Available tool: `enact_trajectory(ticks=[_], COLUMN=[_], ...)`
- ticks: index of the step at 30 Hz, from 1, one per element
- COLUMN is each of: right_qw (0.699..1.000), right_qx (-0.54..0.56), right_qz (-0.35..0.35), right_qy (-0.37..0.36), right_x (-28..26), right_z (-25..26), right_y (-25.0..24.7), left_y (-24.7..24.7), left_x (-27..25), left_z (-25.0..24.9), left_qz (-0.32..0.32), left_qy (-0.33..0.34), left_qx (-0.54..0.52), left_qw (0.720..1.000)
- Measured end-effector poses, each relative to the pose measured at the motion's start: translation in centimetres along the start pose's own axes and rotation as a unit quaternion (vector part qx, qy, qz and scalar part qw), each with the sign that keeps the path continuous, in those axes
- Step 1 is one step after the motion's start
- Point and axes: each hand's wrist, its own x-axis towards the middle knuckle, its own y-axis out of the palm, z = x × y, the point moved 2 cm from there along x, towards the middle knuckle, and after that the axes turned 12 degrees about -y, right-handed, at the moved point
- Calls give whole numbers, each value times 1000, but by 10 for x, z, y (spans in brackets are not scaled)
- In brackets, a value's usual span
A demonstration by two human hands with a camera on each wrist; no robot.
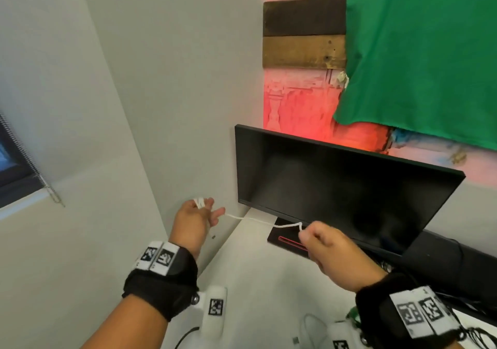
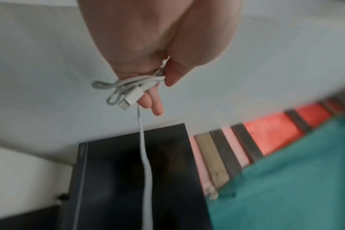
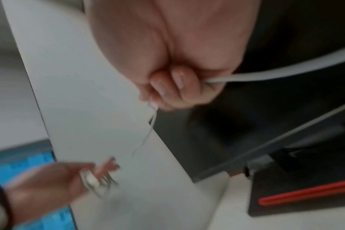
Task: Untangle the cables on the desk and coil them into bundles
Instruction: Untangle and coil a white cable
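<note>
Above the desk [image 1: 250,276], left hand [image 1: 194,221] at nine o'clock pinches a few finished loops of white cable [image 1: 258,221], right hand [image 1: 326,246] grips its uncoiled length; black cables [image 1: 473,335] remain untouched.

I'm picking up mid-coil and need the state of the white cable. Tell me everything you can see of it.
The white cable is thin, round and smooth, plastic-looking. A few small loops of it, with a white flat-tipped plug among them, are wound around the left hand's fingers. From there one strand runs, slightly slack, in front of the monitor to the right hand, which grips it in a fist.
</note>
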Motion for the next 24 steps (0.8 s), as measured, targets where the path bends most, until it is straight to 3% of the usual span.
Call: enact_trajectory(ticks=[3,6,9,12,14,16,18,20,22,24], right_qw=[996,990,958,950,961,977,982,980,981,994], right_qx=[-33,-141,-238,-162,-63,47,134,190,177,44], right_qz=[-85,8,151,227,201,145,111,62,-8,-27], right_qy=[-12,-4,-50,-138,-177,-150,-77,17,76,100], right_x=[-8,-18,-28,-28,-21,-7,4,10,10,7], right_z=[-36,-59,-57,-29,-11,-7,-14,-31,-51,-72], right_y=[21,60,95,108,98,82,67,56,46,37], left_y=[-11,-6,9,32,43,47,49,49,45,38], left_x=[2,-3,-9,-21,-35,-49,-57,-57,-53,-49], left_z=[-4,1,13,39,60,75,82,83,81,78], left_qz=[44,89,111,132,171,216,231,195,159,146], left_qy=[-56,-86,-98,-101,-111,-115,-135,-161,-178,-184], left_qx=[-217,-311,-294,-133,6,103,86,46,19,12], left_qw=[974,942,944,977,979,964,960,966,971,972])
